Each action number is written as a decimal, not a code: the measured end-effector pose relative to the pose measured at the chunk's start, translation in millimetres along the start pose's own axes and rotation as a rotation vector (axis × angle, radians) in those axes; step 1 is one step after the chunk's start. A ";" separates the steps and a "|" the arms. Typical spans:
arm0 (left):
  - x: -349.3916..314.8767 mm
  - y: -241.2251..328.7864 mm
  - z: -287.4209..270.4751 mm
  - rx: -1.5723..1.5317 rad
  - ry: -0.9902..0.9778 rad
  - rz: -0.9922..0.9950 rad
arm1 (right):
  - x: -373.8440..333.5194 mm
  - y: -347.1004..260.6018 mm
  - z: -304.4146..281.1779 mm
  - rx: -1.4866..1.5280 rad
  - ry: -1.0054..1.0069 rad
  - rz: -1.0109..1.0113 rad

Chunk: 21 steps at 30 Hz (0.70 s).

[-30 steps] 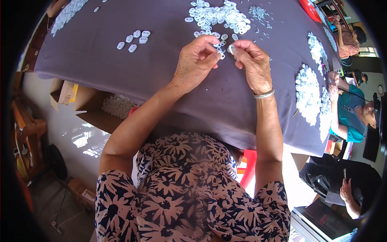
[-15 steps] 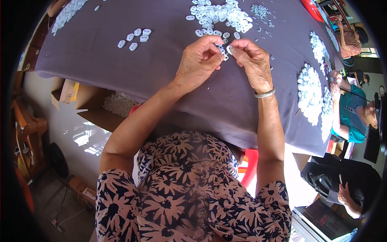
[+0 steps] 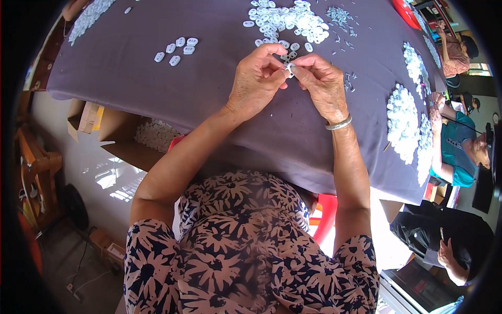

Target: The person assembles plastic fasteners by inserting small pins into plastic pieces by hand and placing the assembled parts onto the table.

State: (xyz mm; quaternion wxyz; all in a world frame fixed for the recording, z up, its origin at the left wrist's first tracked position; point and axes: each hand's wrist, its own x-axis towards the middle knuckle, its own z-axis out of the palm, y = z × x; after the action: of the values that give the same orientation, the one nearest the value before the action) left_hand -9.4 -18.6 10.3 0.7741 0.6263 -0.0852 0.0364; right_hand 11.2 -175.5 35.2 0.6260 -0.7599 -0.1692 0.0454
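My left hand (image 3: 257, 76) and my right hand (image 3: 322, 83) meet above the dark tablecloth (image 3: 198, 94). Between their fingertips they pinch a small white plastic piece (image 3: 289, 68), partly covered by the thumbs. Just beyond my fingers spreads a pile of white oval plastic pieces with two holes (image 3: 287, 21). Left of my left hand lies a small group of similar oval pieces (image 3: 180, 48), apart from the pile. Small metal screws or pins (image 3: 340, 17) are scattered to the far right of the pile, and a few lie beside my right hand.
Large heaps of white pieces (image 3: 402, 123) cover the table's right side, where co-workers (image 3: 455, 141) sit. Another white heap (image 3: 89, 21) is at the far left. A red basin (image 3: 406, 14) stands far right. Below the table edge, an open cardboard box (image 3: 117, 128) holds white pieces.
My right hand has moved slightly left, bringing its white piece up against what my left fingers hold. My left hand stays nearly in place.
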 end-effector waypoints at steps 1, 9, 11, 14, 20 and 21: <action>0.2 0.8 -0.1 -0.010 0.005 -0.017 | -0.5 -0.8 -0.1 0.002 0.003 0.003; 1.3 0.8 -2.0 -0.096 -0.007 -0.060 | -2.0 9.3 -2.8 -0.120 -0.031 -0.127; 0.8 0.3 -2.5 -0.073 -0.030 -0.048 | -2.7 7.8 -3.2 -0.223 -0.020 -0.167; 0.5 0.6 -6.0 -0.028 -0.085 -0.067 | -3.2 3.8 -2.4 -0.368 0.015 -0.268; 0.4 3.8 -5.2 -0.077 -0.093 -0.041 | -4.9 1.2 -0.2 -0.454 0.108 -0.322; 0.3 6.2 -5.7 -0.076 -0.093 -0.041 | -5.2 1.2 0.0 -0.465 0.121 -0.342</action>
State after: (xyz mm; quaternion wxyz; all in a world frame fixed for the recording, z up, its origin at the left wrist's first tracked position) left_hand -9.6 -11.8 15.2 0.7932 0.5989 -0.1096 -0.0119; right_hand 6.6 -177.3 33.3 0.4425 -0.8448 -0.2630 -0.1460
